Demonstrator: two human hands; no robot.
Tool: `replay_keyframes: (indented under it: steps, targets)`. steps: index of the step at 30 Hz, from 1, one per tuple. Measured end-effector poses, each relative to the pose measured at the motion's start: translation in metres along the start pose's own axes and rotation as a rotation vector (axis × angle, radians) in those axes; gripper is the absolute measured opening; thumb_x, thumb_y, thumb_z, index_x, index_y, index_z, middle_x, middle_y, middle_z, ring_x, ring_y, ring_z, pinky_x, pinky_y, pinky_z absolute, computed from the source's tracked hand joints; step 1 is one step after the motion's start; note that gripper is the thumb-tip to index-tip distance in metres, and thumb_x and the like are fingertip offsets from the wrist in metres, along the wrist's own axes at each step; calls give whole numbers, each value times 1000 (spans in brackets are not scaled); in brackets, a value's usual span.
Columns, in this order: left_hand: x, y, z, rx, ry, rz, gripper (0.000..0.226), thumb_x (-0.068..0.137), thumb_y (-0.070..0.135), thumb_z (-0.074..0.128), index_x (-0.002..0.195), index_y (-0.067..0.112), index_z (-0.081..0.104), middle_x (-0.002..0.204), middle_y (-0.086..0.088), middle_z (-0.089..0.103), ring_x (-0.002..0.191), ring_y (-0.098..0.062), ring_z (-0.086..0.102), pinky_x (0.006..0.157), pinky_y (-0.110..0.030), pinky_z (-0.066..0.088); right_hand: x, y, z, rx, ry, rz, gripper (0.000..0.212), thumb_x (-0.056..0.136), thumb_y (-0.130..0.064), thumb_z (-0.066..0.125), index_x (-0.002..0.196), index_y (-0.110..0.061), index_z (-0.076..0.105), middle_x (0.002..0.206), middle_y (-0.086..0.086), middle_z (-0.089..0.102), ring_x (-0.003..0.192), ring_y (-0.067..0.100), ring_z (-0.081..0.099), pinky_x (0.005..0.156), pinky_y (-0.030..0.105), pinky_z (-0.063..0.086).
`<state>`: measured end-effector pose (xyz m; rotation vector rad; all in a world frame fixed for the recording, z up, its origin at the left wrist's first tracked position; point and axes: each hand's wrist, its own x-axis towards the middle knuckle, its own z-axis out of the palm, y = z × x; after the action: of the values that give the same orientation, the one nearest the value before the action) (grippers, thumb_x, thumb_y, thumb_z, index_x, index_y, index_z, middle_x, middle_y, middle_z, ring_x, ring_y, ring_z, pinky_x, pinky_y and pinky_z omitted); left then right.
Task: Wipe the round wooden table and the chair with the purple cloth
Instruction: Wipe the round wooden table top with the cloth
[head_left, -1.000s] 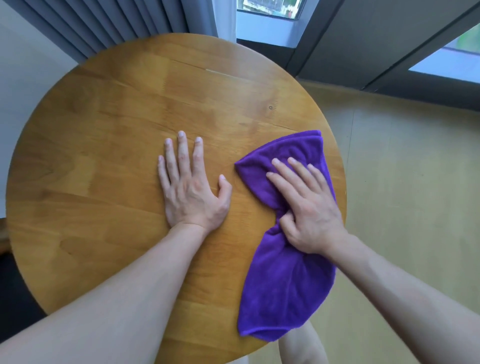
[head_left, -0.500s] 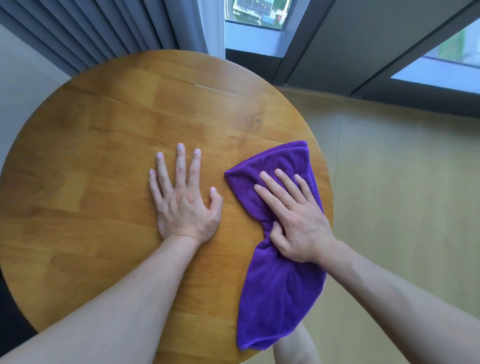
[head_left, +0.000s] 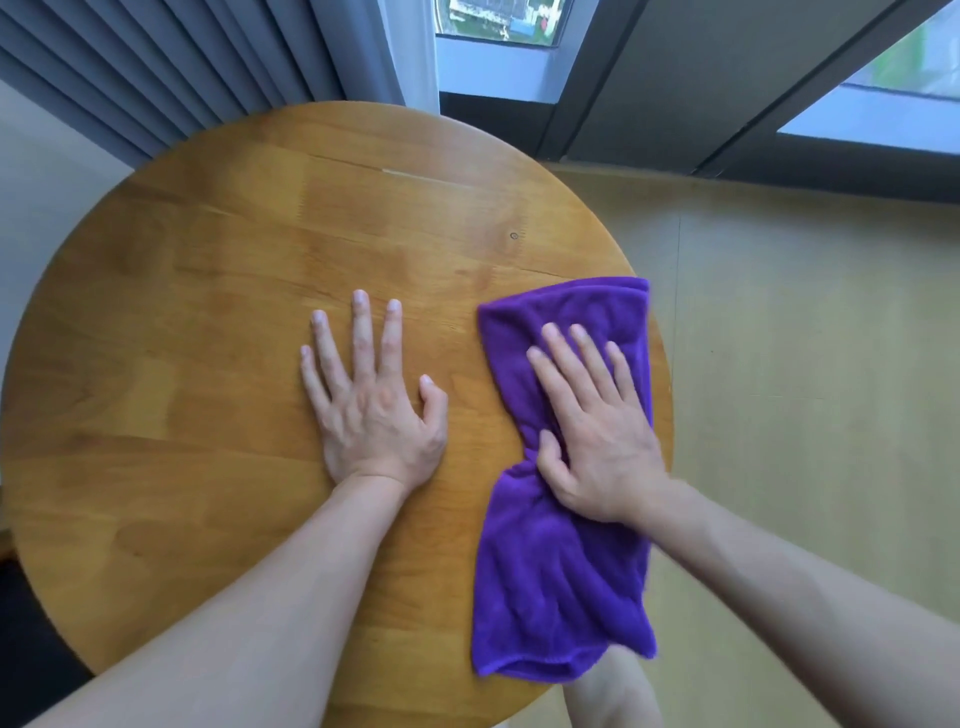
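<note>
The round wooden table (head_left: 218, 291) fills most of the view. A purple cloth (head_left: 561, 571) lies along its right edge, bunched in the middle, its near end hanging past the rim. My right hand (head_left: 592, 431) presses flat on the cloth with the thumb pinching a fold. My left hand (head_left: 371, 405) rests flat on the bare wood near the table's centre, fingers spread, holding nothing. No chair is in view.
Grey pleated curtains (head_left: 197, 67) hang behind the table at the back left. A dark window frame (head_left: 675, 93) runs along the back. Pale yellow floor (head_left: 810, 364) lies to the right. A bare foot or leg (head_left: 613, 696) shows below the table's near right edge.
My right hand has slid the cloth a little to the right along the table's edge, and the cloth has straightened. My left hand stays planted. The camera has tilted, so the table sits lower in view.
</note>
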<state>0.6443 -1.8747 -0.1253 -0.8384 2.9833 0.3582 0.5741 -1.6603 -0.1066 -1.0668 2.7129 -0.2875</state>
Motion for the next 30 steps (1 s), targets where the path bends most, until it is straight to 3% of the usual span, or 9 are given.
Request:
replay_keyframes:
  steps: [3, 9, 11, 14, 17, 20, 23, 27, 30]
  targets:
    - [0, 0, 1, 2, -1, 1, 82, 87, 42, 43, 165, 26, 23, 175, -2, 10, 160, -39, 3, 128, -57, 5, 11, 42, -12, 33, -26, -160, 78, 78, -28, 51, 154, -14, 42, 167, 5, 29, 156, 25, 21, 126, 52, 18]
    - [0, 1, -1, 2, -8, 6, 82, 87, 41, 43, 165, 25, 23, 175, -3, 10, 160, -40, 3, 128, -58, 5, 16, -39, 8, 167, 271, 616, 77, 78, -24, 48, 153, -14, 43, 166, 1, 30, 156, 24, 19, 126, 52, 14]
    - [0, 1, -2, -7, 9, 5, 83, 85, 40, 44, 164, 24, 26, 174, -4, 13, 159, -41, 5, 128, -58, 6, 10, -79, 18, 151, 243, 714, 81, 79, -27, 47, 158, -12, 35, 169, 5, 20, 158, 27, 12, 126, 54, 12]
    - [0, 1, 0, -9, 25, 6, 83, 84, 40, 45, 164, 23, 28, 174, -4, 15, 159, -41, 7, 128, -57, 7, -19, -100, 30, 91, 76, 369, 86, 79, -33, 52, 159, -11, 30, 171, 8, 13, 158, 30, 8, 124, 58, 15]
    - [0, 1, 2, -20, 33, 8, 85, 82, 39, 45, 163, 24, 29, 174, -3, 15, 159, -40, 8, 128, -57, 7, -33, -55, 19, 80, -33, -41, 84, 78, -33, 57, 157, -14, 36, 170, 5, 19, 158, 27, 13, 124, 55, 21]
    - [0, -1, 0, -18, 21, 0, 84, 83, 39, 44, 164, 25, 27, 175, -2, 13, 159, -39, 6, 128, -56, 5, -18, 6, -1, 88, -51, -154, 78, 77, -27, 57, 154, -16, 44, 167, 2, 29, 156, 23, 22, 125, 51, 21]
    - [0, -1, 0, -25, -7, -9, 83, 85, 41, 41, 164, 26, 24, 175, -1, 10, 160, -39, 2, 128, -55, 2, -12, 29, -7, 154, 108, 172, 75, 78, -25, 54, 152, -16, 46, 165, 0, 32, 155, 22, 23, 123, 54, 23]
    - [0, 0, 0, -26, 4, -6, 83, 84, 41, 41, 164, 25, 25, 175, -1, 11, 160, -39, 3, 128, -56, 2, -9, -32, 10, 182, 269, 712, 77, 80, -23, 48, 156, -16, 39, 168, -1, 26, 157, 21, 14, 126, 52, 13]
    - [0, -1, 0, -18, 19, -6, 84, 82, 40, 42, 164, 24, 27, 174, -2, 13, 159, -41, 6, 128, -57, 5, -15, -80, 24, 122, 197, 741, 82, 80, -28, 45, 159, -11, 31, 170, 6, 17, 158, 27, 10, 126, 55, 12]
